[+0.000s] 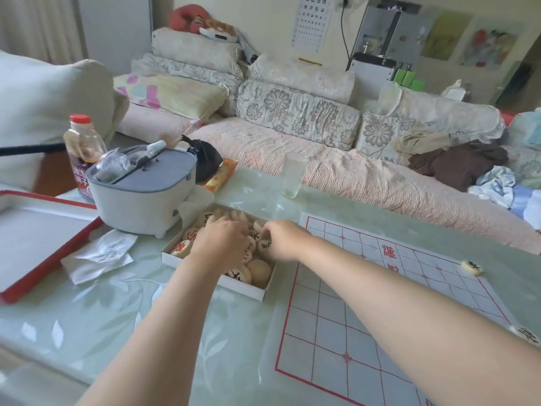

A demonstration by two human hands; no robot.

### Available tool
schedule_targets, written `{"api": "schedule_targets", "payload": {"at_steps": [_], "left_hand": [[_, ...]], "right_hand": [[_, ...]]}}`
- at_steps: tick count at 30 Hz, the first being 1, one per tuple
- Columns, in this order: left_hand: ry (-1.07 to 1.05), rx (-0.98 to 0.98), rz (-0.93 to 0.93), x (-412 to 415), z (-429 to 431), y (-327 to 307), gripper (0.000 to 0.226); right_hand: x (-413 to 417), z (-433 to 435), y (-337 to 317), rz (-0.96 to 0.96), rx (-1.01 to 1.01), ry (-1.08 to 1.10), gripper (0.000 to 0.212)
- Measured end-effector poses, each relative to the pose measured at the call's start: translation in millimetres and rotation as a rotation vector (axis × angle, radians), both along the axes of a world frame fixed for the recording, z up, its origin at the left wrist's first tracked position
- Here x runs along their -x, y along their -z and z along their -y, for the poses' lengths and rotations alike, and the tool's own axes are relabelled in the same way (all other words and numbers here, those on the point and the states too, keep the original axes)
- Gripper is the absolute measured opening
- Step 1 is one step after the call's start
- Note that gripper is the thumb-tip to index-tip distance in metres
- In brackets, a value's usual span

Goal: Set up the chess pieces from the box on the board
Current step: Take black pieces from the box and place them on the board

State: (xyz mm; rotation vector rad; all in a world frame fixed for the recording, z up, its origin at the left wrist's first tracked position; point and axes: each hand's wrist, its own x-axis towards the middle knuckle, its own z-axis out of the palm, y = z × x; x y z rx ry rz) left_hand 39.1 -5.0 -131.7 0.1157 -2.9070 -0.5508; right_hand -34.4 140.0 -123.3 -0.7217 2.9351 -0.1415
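A shallow white box (213,281) on the table holds several round wooden chess pieces (259,272) with red or black characters. Both my hands reach into it. My left hand (219,241) lies over the pieces with its fingers down among them; what it holds is hidden. My right hand (285,240) grips a black-marked piece (265,246) at the box's right side. To the right lies the paper board (377,303) with red grid lines. One black-marked piece (472,267) sits at its far right corner and another (527,334) at its right edge.
A grey and white appliance (140,194) stands behind the box, with a bottle (83,145) beside it. A glass (292,174) stands at the table's far edge. A red-rimmed tray (35,244) and crumpled paper (99,259) lie at the left. A sofa runs behind.
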Motion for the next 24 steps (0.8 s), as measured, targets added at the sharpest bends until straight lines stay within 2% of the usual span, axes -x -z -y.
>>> {"api": "schedule_targets", "payload": {"at_steps": [5,10,12,15,18,24], "left_hand": [[-0.01,-0.148,-0.058,8.7,0.1,-1.9,0.033],[-0.063,-0.482,-0.062,8.5,1.9,-13.9,0.042],[-0.108,-0.589,-0.095,5.5,8.6,-15.9,0.038],[-0.255,-0.661,-0.15,-1.5,30.4,-17.4,0.039],[-0.375,-0.639,-0.18,-10.3,56.9,-16.6,0.04],[-0.402,-0.548,-0.195,-19.3,85.3,-8.3,0.044]], "right_hand": [[-0.9,-8.5,-4.4,-0.023,0.295,-0.072,0.041],[-9.2,6.3,-22.8,-0.024,0.544,-0.141,0.048],[-12.5,18.3,-27.7,-0.016,0.587,-0.187,0.048],[-12.6,38.3,-30.1,0.004,0.564,-0.212,0.053],[-7.4,56.0,-28.6,-0.021,0.471,-0.196,0.051],[-0.2,90.3,-14.7,-0.013,0.31,-0.114,0.05]]}}
